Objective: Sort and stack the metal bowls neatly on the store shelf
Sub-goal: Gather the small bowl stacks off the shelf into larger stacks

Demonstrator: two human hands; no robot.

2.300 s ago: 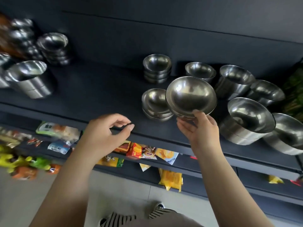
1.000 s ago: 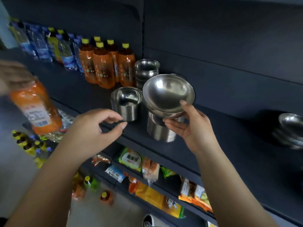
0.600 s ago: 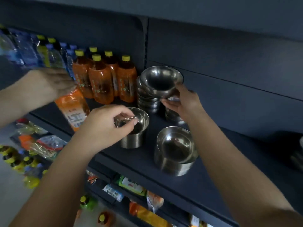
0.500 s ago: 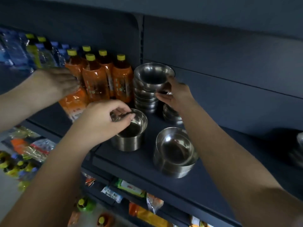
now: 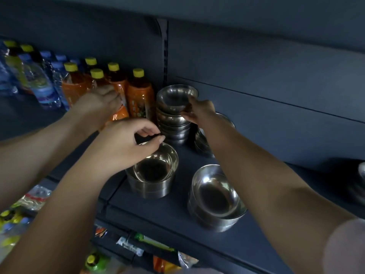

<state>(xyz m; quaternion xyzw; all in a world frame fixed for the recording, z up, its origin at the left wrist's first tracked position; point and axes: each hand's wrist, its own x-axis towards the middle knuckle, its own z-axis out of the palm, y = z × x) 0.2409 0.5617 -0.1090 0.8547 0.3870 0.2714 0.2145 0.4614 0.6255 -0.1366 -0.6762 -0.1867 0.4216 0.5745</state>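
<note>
A wide metal bowl [image 5: 175, 97] sits on top of a tall stack of like bowls [image 5: 173, 125] at the back of the dark shelf [image 5: 256, 244]. My right hand [image 5: 199, 113] grips this top bowl by its right rim. My left hand [image 5: 130, 143] hovers over a short stack of straight-sided bowls [image 5: 152, 175], fingers loosely curled and holding nothing. A third stack of rounded bowls [image 5: 215, 196] stands near the shelf's front edge. Another low stack [image 5: 201, 143] is mostly hidden behind my right forearm.
Another person's hand [image 5: 98, 103] holds an orange bottle [image 5: 118, 115] beside a row of orange yellow-capped bottles [image 5: 140, 95]. Water bottles [image 5: 39, 84] stand further left. Snack packets [image 5: 150, 242] lie on the lower shelf. One more bowl [image 5: 362, 171] shows at the right edge.
My right hand carried the wide bowl leftward along the shelf and lowered it onto the back stack. The other person's hand moved the orange bottle in toward the bottle row.
</note>
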